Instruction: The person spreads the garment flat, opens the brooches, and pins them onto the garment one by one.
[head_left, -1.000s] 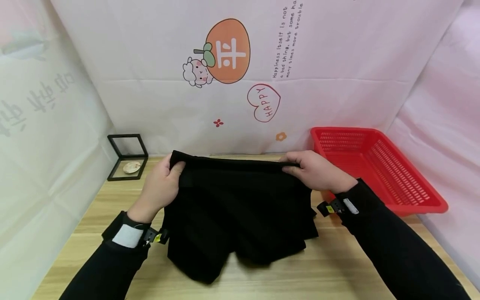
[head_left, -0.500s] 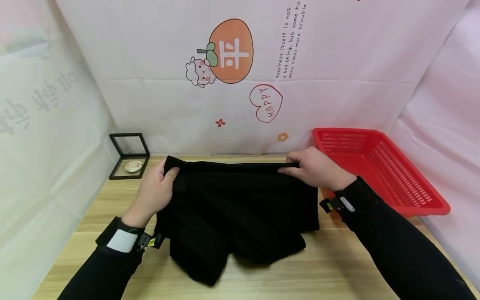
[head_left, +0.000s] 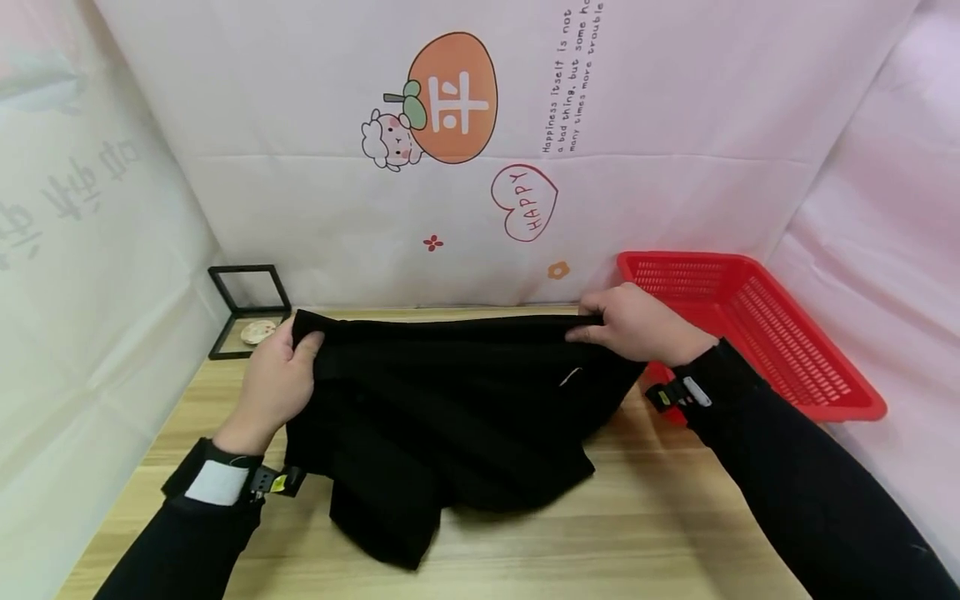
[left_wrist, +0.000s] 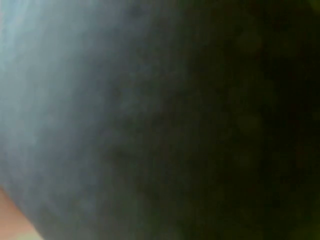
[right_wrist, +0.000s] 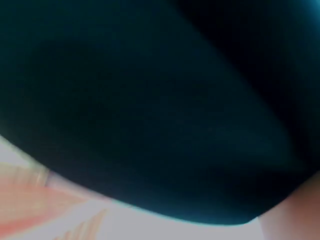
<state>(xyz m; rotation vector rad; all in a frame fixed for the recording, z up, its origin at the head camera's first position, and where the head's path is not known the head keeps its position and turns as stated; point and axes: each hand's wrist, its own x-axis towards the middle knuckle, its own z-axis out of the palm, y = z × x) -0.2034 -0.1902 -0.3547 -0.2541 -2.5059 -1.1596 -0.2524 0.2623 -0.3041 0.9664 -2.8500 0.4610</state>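
In the head view, a black garment (head_left: 450, 408) spans the middle of the frame, its upper edge drawn out nearly level between two hands. The left hand (head_left: 273, 375) pinches the top left corner, thumb on the near side. The right hand (head_left: 641, 325) pinches the same edge toward its right end, thumb also in front. The cloth hangs below in folds, its lowest corner near the bottom of the frame, left of centre, over a wooden table (head_left: 570, 550). A short white mark (head_left: 572, 377) shows on the cloth below the right hand. Both arms wear black sleeves (head_left: 810, 475).

At the right of the frame sits a red basket (head_left: 798, 333), partly behind the right hand and forearm. At the left, just beyond the left hand, a black frame (head_left: 258, 312) stands open with a small round object (head_left: 258, 332) in its lower part. A white sheet (head_left: 322, 217) printed with cartoons covers the back.

The left wrist view is almost filled by blurred dark cloth; the grip cannot be told there.

In the right wrist view, dark cloth covers most of the picture, with blurred pale and reddish patches at lower left.
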